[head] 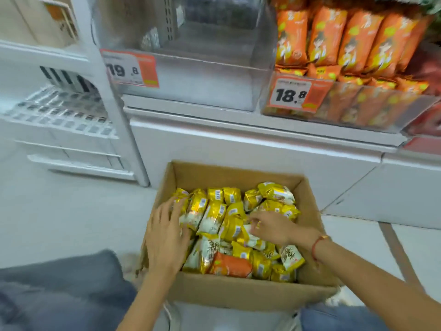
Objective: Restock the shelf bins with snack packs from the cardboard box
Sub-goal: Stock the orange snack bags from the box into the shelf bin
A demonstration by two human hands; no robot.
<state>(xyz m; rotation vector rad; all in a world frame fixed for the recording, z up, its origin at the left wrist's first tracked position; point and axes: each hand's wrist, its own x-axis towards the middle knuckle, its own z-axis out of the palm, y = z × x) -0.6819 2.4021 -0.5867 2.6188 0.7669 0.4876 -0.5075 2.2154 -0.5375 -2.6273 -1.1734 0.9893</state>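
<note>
Shelving: the white metal shelf unit [238, 130] fills the upper half of the frame, with a pale floor [71, 211] below it.
Empty bin: the clear plastic shelf bin [202, 87] marked 19.8 sits at upper centre, almost bare; judge this the one to fill.
Full bin: the clear bin of tall orange packs [346, 103], marked 18.8, stands just beside it at upper right.
Box: the open brown cardboard box [238, 292] sits on the floor at lower centre, directly below the empty bin.
Packs: the yellow-and-white foil snack packs [214, 216] lie heaped in the box, long axes mostly running away from you toward the shelf; one orange pack [231, 267] lies near the front wall.
Left hand: your left hand [167, 237] rests spread and flat on the packs at the box's left side, gripping nothing.
Right hand: your right hand [272, 228] reaches in from the right, fingers curled onto packs at mid-box; whether it has one pinched, you cannot tell.
Key relation: the packs lie under both hands; the empty bin is up and ahead, slightly left, so your left hand is nearer.
</note>
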